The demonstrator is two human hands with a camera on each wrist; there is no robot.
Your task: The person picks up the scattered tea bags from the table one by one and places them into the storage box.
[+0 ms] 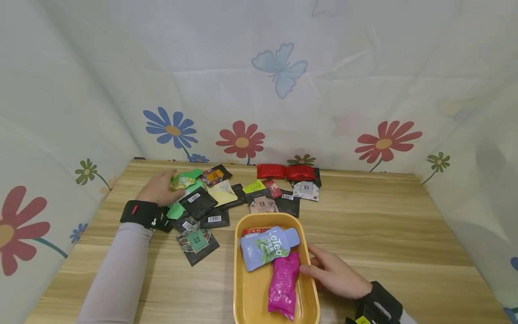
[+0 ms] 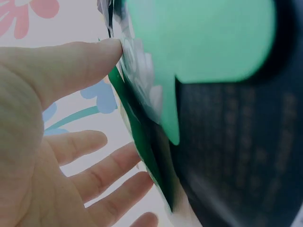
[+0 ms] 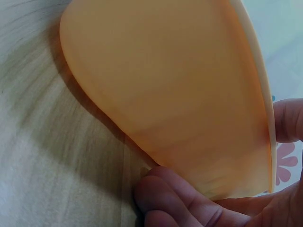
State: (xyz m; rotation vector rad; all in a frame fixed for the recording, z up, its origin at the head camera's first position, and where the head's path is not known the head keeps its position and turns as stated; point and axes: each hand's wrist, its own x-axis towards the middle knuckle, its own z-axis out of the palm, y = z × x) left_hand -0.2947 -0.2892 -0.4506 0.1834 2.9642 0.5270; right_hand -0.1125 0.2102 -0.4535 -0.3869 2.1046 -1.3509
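My left hand (image 1: 159, 188) is over the left side of a spread of sachets, at a green and yellow sachet (image 1: 183, 181). In the left wrist view, the thumb and fingertips touch the edge of a green sachet (image 2: 137, 125), with the fingers apart and fairly straight. A light green card-like piece (image 2: 213, 42) lies close by. With the thumb over the rim and fingers against the outer wall, my right hand (image 1: 333, 272) grips a yellow tray (image 1: 251, 297). Inside the tray lie a blue spouted pouch (image 1: 263, 247), a magenta packet (image 1: 283, 288) and a partly hidden red packet (image 1: 252, 231).
Several dark sachets (image 1: 198, 202) overlap left of the tray, with one green-labelled sachet (image 1: 198, 243) nearer. Behind the tray are more sachets (image 1: 263, 202) and two red packets (image 1: 271, 171) near the table's back edge. A flowered curtain (image 1: 323, 112) encloses the wooden table (image 1: 384, 225).
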